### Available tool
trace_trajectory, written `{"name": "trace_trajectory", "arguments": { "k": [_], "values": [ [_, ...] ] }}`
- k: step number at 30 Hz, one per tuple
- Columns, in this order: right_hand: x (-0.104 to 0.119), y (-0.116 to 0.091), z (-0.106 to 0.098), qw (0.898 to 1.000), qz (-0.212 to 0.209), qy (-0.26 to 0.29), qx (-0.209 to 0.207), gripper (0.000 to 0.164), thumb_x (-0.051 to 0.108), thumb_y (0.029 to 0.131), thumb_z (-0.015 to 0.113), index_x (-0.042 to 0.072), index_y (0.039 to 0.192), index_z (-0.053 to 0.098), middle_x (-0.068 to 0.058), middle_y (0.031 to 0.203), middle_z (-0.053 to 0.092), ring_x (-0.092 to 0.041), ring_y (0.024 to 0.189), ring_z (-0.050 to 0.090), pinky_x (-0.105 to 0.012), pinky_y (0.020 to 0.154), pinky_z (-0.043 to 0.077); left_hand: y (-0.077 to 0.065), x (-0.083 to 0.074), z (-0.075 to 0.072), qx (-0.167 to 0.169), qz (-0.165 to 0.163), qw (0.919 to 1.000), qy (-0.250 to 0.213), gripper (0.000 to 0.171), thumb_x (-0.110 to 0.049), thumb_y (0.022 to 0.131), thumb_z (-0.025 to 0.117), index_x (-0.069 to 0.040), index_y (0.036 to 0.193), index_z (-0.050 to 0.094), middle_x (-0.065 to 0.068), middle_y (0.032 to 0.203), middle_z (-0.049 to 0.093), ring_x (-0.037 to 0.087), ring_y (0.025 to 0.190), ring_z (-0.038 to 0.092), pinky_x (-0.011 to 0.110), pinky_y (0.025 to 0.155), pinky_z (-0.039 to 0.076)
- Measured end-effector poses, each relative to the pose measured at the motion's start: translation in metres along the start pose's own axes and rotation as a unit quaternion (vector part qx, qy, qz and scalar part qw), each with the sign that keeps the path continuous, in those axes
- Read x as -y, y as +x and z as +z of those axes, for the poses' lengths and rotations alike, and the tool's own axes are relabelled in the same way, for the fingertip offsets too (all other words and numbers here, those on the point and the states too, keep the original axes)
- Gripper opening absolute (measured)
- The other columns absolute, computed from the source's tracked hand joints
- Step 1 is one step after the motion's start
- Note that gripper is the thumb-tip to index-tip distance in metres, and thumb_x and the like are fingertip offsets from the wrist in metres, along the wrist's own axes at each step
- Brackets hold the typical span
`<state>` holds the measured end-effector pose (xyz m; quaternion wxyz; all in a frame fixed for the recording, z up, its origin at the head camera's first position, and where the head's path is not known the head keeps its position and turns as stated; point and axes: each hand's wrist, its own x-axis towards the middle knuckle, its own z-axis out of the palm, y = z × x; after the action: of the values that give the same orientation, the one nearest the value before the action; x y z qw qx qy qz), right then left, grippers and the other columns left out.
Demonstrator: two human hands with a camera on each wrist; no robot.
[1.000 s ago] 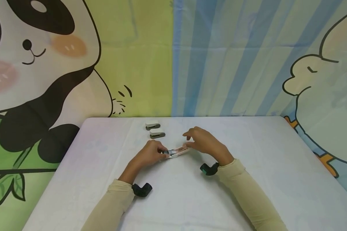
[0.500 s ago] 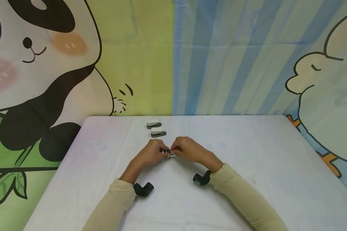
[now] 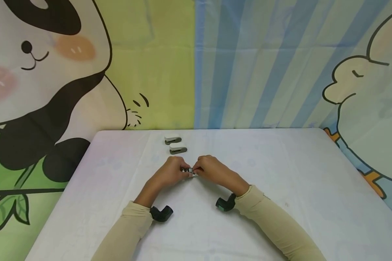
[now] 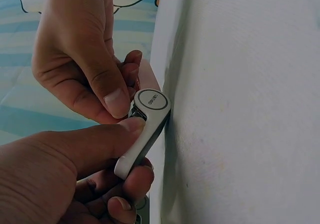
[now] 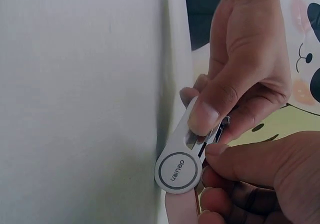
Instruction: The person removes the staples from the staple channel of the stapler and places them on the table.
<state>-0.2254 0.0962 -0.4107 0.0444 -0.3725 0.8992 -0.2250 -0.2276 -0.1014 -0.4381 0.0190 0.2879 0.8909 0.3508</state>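
Observation:
My left hand point(image 3: 171, 172) grips a small white stapler point(image 3: 194, 175) low over the table's middle. In the left wrist view the stapler point(image 4: 137, 140) shows its round hinge with a printed logo. A pink arm point(image 5: 181, 206) of it swings out past the hinge in the right wrist view, so the stapler stands opened up. The left thumb point(image 5: 204, 118) lies along the white body, near the bare metal track. My right hand point(image 3: 215, 171) pinches at the metal part by the hinge with thumb and curled fingers. Whether a small piece is between those fingertips is hidden.
Two more staplers, white and grey, lie behind the hands: one farther back point(image 3: 173, 140), one nearer point(image 3: 178, 149). The white tabletop point(image 3: 281, 159) meets a printed cloth backdrop point(image 3: 163, 72) at its far edge.
My right hand has moved left and down from the stapler's pink end to its metal part, and its fingers have closed there. The left hand keeps its hold.

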Motion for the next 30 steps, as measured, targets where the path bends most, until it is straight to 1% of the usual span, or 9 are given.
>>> {"name": "trace_trajectory", "arguments": {
  "k": [4, 7, 13, 16, 17, 20, 25, 28, 30],
  "values": [
    [0.0019, 0.0011, 0.0021, 1.000, 0.009, 0.028, -0.004, 0.011, 0.005, 0.090, 0.069, 0.004, 0.099, 0.076, -0.004, 0.094, 0.069, -0.015, 0.087, 0.064, -0.027, 0.072, 0.048, -0.0001, 0.0001, -0.0003, -0.008, 0.013, 0.9999, 0.006, 0.015, -0.006, 0.078, 0.080, -0.003, 0.093, 0.078, -0.001, 0.076, 0.063, 0.008, 0.068, 0.053, 0.025, 0.060, 0.044],
    [0.0024, 0.0021, 0.0043, 0.999, 0.016, 0.044, -0.012, 0.011, 0.007, 0.090, 0.070, 0.005, 0.098, 0.076, -0.003, 0.094, 0.070, -0.013, 0.086, 0.063, -0.026, 0.072, 0.048, -0.0001, -0.0005, -0.0004, -0.011, 0.015, 0.9998, 0.006, 0.012, -0.006, 0.079, 0.079, -0.004, 0.091, 0.079, -0.002, 0.075, 0.063, 0.008, 0.068, 0.052, 0.025, 0.060, 0.043],
    [0.0015, 0.0033, 0.0078, 0.993, 0.065, 0.102, -0.016, 0.005, 0.007, 0.090, 0.069, 0.005, 0.093, 0.072, 0.001, 0.084, 0.067, -0.007, 0.071, 0.057, -0.023, 0.063, 0.046, 0.0003, -0.0012, -0.0004, -0.014, 0.031, 0.9994, 0.013, 0.011, -0.004, 0.078, 0.078, -0.003, 0.089, 0.079, -0.002, 0.073, 0.062, 0.008, 0.066, 0.050, 0.024, 0.059, 0.043],
    [0.0028, 0.0033, 0.0078, 0.990, 0.074, 0.120, -0.015, 0.003, 0.006, 0.090, 0.066, 0.005, 0.091, 0.069, 0.001, 0.082, 0.065, -0.007, 0.068, 0.054, -0.023, 0.060, 0.045, 0.0005, -0.0010, -0.0006, -0.012, 0.040, 0.9989, 0.019, 0.010, -0.002, 0.077, 0.078, -0.003, 0.087, 0.079, -0.002, 0.071, 0.061, 0.007, 0.065, 0.049, 0.024, 0.058, 0.042],
    [0.0032, 0.0028, 0.0075, 0.990, 0.073, 0.118, -0.016, 0.003, 0.005, 0.090, 0.066, 0.005, 0.091, 0.069, 0.001, 0.083, 0.064, -0.007, 0.068, 0.054, -0.023, 0.060, 0.045, 0.0005, -0.0011, -0.0006, -0.012, 0.043, 0.9988, 0.021, 0.010, -0.002, 0.077, 0.078, -0.003, 0.088, 0.079, -0.002, 0.071, 0.061, 0.007, 0.065, 0.049, 0.024, 0.059, 0.042],
    [0.0045, 0.0018, 0.0067, 0.994, 0.060, 0.084, -0.031, 0.003, 0.006, 0.090, 0.067, 0.007, 0.089, 0.070, 0.001, 0.087, 0.062, -0.009, 0.071, 0.053, -0.025, 0.062, 0.045, 0.0016, 0.0000, -0.0006, -0.005, 0.046, 0.9987, 0.020, 0.011, -0.003, 0.078, 0.078, -0.004, 0.088, 0.079, -0.003, 0.071, 0.061, 0.007, 0.065, 0.048, 0.024, 0.059, 0.041],
    [0.0053, 0.0009, 0.0078, 0.997, 0.032, 0.012, -0.073, 0.009, 0.009, 0.086, 0.071, 0.012, 0.078, 0.070, 0.002, 0.092, 0.062, -0.010, 0.073, 0.055, -0.025, 0.063, 0.045, 0.0009, 0.0010, -0.0007, 0.003, 0.029, 0.9995, 0.016, 0.014, -0.005, 0.077, 0.080, -0.002, 0.090, 0.078, -0.002, 0.073, 0.063, 0.009, 0.067, 0.053, 0.025, 0.062, 0.043],
    [0.0071, 0.0005, 0.0068, 0.996, 0.018, -0.001, -0.092, 0.013, 0.006, 0.082, 0.071, 0.014, 0.073, 0.069, 0.003, 0.090, 0.065, -0.010, 0.074, 0.058, -0.025, 0.063, 0.045, -0.0003, 0.0010, -0.0009, 0.003, 0.016, 0.9998, 0.013, 0.016, -0.005, 0.076, 0.081, -0.001, 0.091, 0.078, -0.001, 0.075, 0.065, 0.011, 0.070, 0.055, 0.026, 0.065, 0.045],
    [0.0082, 0.0000, 0.0052, 0.995, 0.008, 0.001, -0.103, 0.015, 0.003, 0.080, 0.070, 0.014, 0.070, 0.069, 0.003, 0.088, 0.066, -0.010, 0.075, 0.059, -0.026, 0.064, 0.046, -0.0007, 0.0011, -0.0011, 0.006, 0.008, 0.9999, 0.010, 0.016, -0.006, 0.077, 0.081, -0.001, 0.092, 0.078, -0.001, 0.076, 0.065, 0.010, 0.071, 0.055, 0.026, 0.066, 0.045]
  ]
}}
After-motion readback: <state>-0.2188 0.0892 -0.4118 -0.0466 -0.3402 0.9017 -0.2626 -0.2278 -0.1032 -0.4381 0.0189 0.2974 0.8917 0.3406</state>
